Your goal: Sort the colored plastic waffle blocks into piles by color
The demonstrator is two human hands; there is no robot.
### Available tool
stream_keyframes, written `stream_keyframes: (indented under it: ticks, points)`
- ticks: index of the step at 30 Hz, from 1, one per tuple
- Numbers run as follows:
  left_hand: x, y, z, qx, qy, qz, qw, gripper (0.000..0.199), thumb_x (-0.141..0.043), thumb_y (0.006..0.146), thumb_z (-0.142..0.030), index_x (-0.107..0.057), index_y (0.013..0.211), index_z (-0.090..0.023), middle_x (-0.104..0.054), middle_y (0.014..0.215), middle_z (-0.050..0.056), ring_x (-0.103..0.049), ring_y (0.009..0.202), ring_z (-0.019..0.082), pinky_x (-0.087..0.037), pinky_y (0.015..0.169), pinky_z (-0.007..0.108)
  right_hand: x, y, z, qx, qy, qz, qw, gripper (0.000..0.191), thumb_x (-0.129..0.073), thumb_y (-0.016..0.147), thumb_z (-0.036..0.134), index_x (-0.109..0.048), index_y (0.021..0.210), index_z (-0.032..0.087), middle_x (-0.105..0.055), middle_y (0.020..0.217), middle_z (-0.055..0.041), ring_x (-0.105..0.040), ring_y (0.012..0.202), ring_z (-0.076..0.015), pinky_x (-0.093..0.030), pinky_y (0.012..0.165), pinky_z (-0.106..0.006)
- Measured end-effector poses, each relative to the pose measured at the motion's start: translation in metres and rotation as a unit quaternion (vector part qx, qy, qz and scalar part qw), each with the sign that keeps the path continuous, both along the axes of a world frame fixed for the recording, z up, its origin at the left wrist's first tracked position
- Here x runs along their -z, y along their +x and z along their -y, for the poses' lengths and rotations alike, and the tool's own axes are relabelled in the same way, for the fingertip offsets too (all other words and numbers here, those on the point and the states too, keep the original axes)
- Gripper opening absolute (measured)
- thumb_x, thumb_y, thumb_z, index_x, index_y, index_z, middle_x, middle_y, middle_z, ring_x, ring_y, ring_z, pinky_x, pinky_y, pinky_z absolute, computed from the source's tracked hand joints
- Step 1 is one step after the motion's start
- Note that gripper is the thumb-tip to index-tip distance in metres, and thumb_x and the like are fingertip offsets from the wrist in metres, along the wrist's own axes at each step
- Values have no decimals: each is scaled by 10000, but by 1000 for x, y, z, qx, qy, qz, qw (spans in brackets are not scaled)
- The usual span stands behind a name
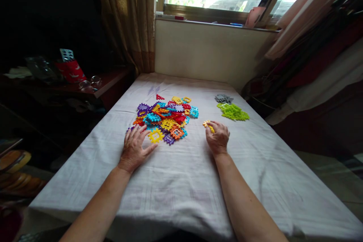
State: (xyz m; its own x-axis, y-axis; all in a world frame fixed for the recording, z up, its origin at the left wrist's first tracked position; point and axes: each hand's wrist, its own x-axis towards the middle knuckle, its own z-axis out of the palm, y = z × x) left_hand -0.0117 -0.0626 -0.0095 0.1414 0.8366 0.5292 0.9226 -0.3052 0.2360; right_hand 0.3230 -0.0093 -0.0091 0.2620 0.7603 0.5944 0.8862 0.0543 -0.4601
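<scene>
A mixed heap of plastic interlocking building pieces (167, 124) in purple, yellow, red, blue and orange lies left of the table's middle. At its near left edge rests my left hand (135, 145), fingers spread, beside a yellow square piece (155, 135) with a hole in its centre. My right hand (217, 136) is to the right of the heap, its fingers closed on a yellow building piece (207, 124) that they partly hide. Farther right lie a pile of lime-green pieces (233, 112) and, behind it, a grey pile (224, 99).
A pale cloth covers the table (176, 181), which meets the wall under the window. Eyeglasses (90, 83) and a red container (70, 70) stand on a dark side cabinet at left. Hanging clothes (320, 45) crowd the right side. A small red triangular piece (159, 97) lies behind the heap.
</scene>
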Motion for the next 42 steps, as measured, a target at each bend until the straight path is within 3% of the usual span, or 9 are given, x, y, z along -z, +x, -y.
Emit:
stream_keyframes:
  ticks: [6,12,17,23,27,31,36,39,42]
  points:
    - [-2,12,-2,81,39,-14,996,518,-574,900,-498,-554,1351,-243,-642,1349,95,-510,1338,281,-278,1187,507,-16,-65,22,-289,6,-2,957,247,-527,931,353,-731,927,215,-759,916,-72,-670,879,-207,-486,877,-344]
    - [-5,33,-9,139,44,-44,988,478,-569,922,-419,-543,1376,-272,-687,1281,76,-563,1282,265,-261,1192,519,-10,-92,32,-341,-79,-184,918,275,-594,867,379,-696,1068,222,-746,802,-13,-641,638,-137,-538,666,-264]
    - [-3,49,-25,149,44,-48,987,589,-566,919,-442,-465,1452,-212,-624,1373,129,-515,1338,277,-272,1189,508,-9,-61,14,-281,-45,-259,923,334,-589,832,448,-713,1009,194,-744,818,-41,-644,643,-143,-532,629,-257]
    - [-1,55,-31,163,-17,-75,984,497,-575,894,-447,-581,1372,-315,-568,1445,83,-404,1422,312,-205,1208,564,-2,36,-10,23,-27,-281,959,427,-523,809,478,-730,1014,166,-762,870,-82,-680,761,-200,-540,704,-301]
    - [-3,56,-25,161,-27,-83,983,393,-563,901,-439,-663,1271,-350,-539,1473,71,-356,1450,333,-193,1200,594,5,65,-12,113,-59,-248,960,373,-524,797,430,-759,973,201,-765,854,-74,-673,775,-220,-521,702,-308]
    - [-5,56,-20,151,-34,-80,985,387,-552,910,-421,-668,1264,-317,-552,1459,85,-361,1448,333,-212,1197,597,8,59,-12,127,-96,-198,967,393,-499,821,377,-754,1045,178,-747,959,-108,-660,814,-227,-515,776,-342]
    - [-6,51,-19,141,-29,-53,988,295,-538,912,-366,-716,1135,-294,-611,1390,75,-410,1418,309,-228,1200,587,9,51,-11,133,-63,-95,985,395,-499,847,339,-729,1093,134,-676,1073,-163,-620,953,-267,-482,918,-419]
    - [-6,47,-19,115,-28,-42,992,254,-533,910,-361,-730,1046,-278,-619,1377,78,-420,1408,315,-234,1190,601,9,37,-8,80,-22,-37,996,331,-499,872,311,-737,1053,168,-678,1060,-142,-597,1011,-268,-455,959,-412]
    - [-8,42,-19,82,-30,-31,996,240,-529,907,-368,-734,983,-269,-620,1376,77,-429,1397,323,-245,1180,610,6,10,-3,-23,-10,-2,1000,276,-504,900,299,-740,1007,204,-701,1051,-110,-606,1001,-248,-451,947,-384]
